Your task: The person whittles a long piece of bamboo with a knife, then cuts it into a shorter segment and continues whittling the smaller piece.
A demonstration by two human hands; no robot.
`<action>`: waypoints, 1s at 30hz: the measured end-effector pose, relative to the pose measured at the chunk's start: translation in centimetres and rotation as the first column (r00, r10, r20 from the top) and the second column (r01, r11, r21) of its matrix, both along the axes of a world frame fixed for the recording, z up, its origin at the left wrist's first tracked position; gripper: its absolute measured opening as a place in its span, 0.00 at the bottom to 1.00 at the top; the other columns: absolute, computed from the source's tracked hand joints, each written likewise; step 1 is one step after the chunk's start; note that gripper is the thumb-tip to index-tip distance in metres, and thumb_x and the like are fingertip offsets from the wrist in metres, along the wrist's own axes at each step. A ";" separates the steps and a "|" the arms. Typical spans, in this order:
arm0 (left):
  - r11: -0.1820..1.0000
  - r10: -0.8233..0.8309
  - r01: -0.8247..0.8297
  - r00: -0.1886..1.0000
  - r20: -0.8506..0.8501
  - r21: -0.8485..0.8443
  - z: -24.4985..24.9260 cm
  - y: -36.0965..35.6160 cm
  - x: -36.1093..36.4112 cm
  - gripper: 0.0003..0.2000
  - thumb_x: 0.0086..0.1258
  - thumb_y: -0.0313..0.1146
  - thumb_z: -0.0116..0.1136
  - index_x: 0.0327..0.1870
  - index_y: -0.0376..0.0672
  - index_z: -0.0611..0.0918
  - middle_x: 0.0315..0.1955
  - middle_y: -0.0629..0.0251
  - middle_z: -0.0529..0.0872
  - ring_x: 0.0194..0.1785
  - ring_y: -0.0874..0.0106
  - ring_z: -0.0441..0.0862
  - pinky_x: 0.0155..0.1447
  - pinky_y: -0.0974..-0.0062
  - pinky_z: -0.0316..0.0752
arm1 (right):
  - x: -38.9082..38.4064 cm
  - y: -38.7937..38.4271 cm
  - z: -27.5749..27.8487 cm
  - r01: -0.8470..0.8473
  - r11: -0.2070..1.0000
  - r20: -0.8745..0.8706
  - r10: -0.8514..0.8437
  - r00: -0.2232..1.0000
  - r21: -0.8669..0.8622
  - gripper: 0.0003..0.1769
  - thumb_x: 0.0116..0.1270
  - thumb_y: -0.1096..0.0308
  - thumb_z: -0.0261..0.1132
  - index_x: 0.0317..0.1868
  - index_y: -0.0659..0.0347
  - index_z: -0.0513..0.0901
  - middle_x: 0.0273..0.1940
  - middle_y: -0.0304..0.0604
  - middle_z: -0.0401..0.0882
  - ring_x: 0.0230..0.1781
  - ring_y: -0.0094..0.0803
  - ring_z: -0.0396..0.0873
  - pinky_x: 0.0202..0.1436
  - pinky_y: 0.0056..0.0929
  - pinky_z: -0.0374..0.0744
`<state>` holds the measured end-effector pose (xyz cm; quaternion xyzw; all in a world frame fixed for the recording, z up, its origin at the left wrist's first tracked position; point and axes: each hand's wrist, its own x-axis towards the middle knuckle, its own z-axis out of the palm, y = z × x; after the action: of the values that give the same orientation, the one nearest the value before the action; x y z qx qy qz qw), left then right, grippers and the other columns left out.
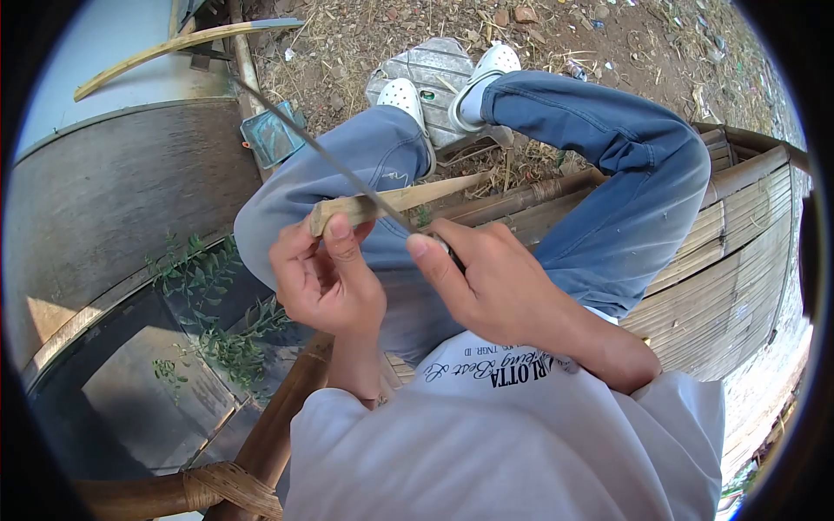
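Observation:
A pale, tapered piece of wood (417, 194) is pinched near its thick end between the thumb and fingers of my left hand (334, 273). Its thin end points to the right, above my lap. My right hand (495, 278) is closed round the dark handle of a long, thin knife (326, 156). The blade runs up and to the left, crossing the wood just right of my left thumb. Most of the handle is hidden inside my right fist.
Under me is a bamboo bench (730, 252). A blue tray (273, 135) lies beyond my left knee, near a curved wooden strip (182, 45). Leafy plants (230, 334) grow at the left. My shoes touch a grey slab (426, 65) on littered soil.

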<state>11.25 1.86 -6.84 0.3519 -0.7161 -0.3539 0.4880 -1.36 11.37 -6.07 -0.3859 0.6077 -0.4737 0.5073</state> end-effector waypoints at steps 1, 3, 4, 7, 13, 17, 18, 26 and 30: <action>0.999 0.033 -0.033 0.999 0.016 0.003 0.1 -0.3 0.1 0.10 0.71 0.24 0.59 0.43 0.28 0.72 0.35 0.52 0.81 0.35 0.70 0.84 0.36 0.75 0.88 | 0.0 -0.2 -1.2 0.027 0.998 -0.084 -0.022 0.996 0.052 0.26 0.75 0.55 0.54 0.28 0.73 0.78 0.19 0.64 0.75 0.22 0.63 0.76 0.30 0.53 0.74; 1.000 0.017 -0.017 1.000 -0.007 -0.019 0.0 -0.7 0.0 0.09 0.70 0.24 0.59 0.42 0.29 0.73 0.35 0.53 0.81 0.36 0.70 0.84 0.36 0.75 0.88 | -0.4 -0.4 -1.5 0.026 0.994 -0.038 -0.022 0.999 0.106 0.27 0.75 0.55 0.54 0.27 0.73 0.78 0.20 0.65 0.75 0.23 0.64 0.76 0.31 0.53 0.74; 1.000 0.025 -0.025 1.000 0.001 -0.019 0.1 -0.6 0.0 0.09 0.70 0.24 0.60 0.42 0.29 0.73 0.35 0.53 0.81 0.36 0.70 0.84 0.36 0.75 0.88 | -0.4 -0.4 -1.0 0.021 0.996 -0.045 -0.018 0.999 0.087 0.27 0.75 0.55 0.53 0.28 0.73 0.78 0.20 0.65 0.75 0.24 0.64 0.77 0.32 0.53 0.74; 1.000 0.008 -0.009 1.000 -0.007 -0.014 -0.3 0.1 0.1 0.09 0.70 0.25 0.60 0.42 0.29 0.73 0.36 0.53 0.81 0.36 0.71 0.84 0.36 0.74 0.88 | -0.2 -0.3 1.6 0.011 1.000 -0.009 -0.011 1.000 0.017 0.27 0.75 0.54 0.52 0.28 0.73 0.78 0.21 0.65 0.76 0.25 0.64 0.77 0.33 0.54 0.74; 0.995 0.086 -0.084 0.996 0.032 -0.044 0.2 -0.5 0.2 0.10 0.73 0.27 0.57 0.39 0.29 0.71 0.35 0.49 0.82 0.38 0.69 0.85 0.35 0.75 0.89 | 0.3 -0.1 -6.4 0.090 0.983 -0.119 -0.072 0.990 0.158 0.28 0.75 0.54 0.52 0.28 0.73 0.79 0.22 0.66 0.76 0.28 0.64 0.78 0.38 0.54 0.75; 0.997 0.071 -0.069 0.997 0.043 -0.039 0.2 -0.4 -0.1 0.10 0.72 0.27 0.58 0.39 0.29 0.71 0.35 0.48 0.82 0.38 0.68 0.85 0.34 0.74 0.89 | -1.2 -0.4 -6.5 -0.014 0.932 -0.108 0.057 0.992 0.363 0.28 0.76 0.54 0.51 0.29 0.73 0.79 0.23 0.66 0.77 0.30 0.65 0.78 0.39 0.54 0.75; 0.998 0.065 -0.064 0.997 0.049 -0.027 0.1 -0.3 -0.2 0.10 0.72 0.27 0.58 0.39 0.29 0.71 0.35 0.48 0.82 0.38 0.68 0.85 0.34 0.74 0.89 | -0.9 -0.5 -4.1 0.008 0.971 -0.063 0.007 0.998 0.239 0.28 0.76 0.54 0.50 0.31 0.73 0.79 0.23 0.66 0.77 0.30 0.65 0.77 0.40 0.54 0.75; 0.998 0.063 -0.063 0.998 0.002 -0.020 0.0 0.0 0.1 0.10 0.70 0.24 0.59 0.40 0.32 0.69 0.35 0.53 0.80 0.36 0.67 0.85 0.34 0.73 0.89 | 0.1 -0.2 -11.8 0.093 0.967 -0.251 -0.031 0.967 0.239 0.30 0.77 0.51 0.46 0.35 0.73 0.80 0.28 0.65 0.79 0.35 0.62 0.79 0.42 0.50 0.75; 0.998 0.010 -0.008 0.999 0.034 -0.056 0.0 0.3 -0.4 0.10 0.70 0.23 0.59 0.41 0.31 0.69 0.35 0.51 0.80 0.37 0.64 0.86 0.35 0.73 0.89 | -1.8 0.1 -14.5 0.048 0.904 -0.165 0.025 0.986 0.424 0.33 0.77 0.49 0.43 0.31 0.72 0.80 0.28 0.65 0.79 0.34 0.61 0.79 0.43 0.51 0.75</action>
<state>10.80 2.15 -6.82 0.3473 -0.7324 -0.3253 0.4870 -3.15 11.48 -20.53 -0.3001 0.7391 -0.2986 0.5240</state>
